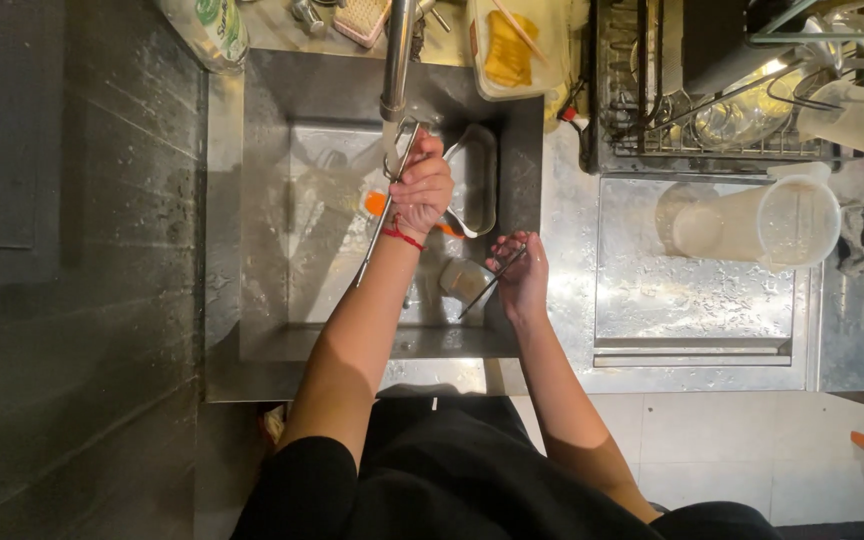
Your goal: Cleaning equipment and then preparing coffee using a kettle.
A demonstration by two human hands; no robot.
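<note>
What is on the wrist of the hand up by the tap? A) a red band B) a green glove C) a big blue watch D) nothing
A: a thin red band circles the wrist of the left hand, which is raised under the tap over the sink.

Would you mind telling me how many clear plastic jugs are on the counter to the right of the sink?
2. One jug lies on its side on the draining board; another jug lies tipped at the dish rack. The rack could hide others.
</note>
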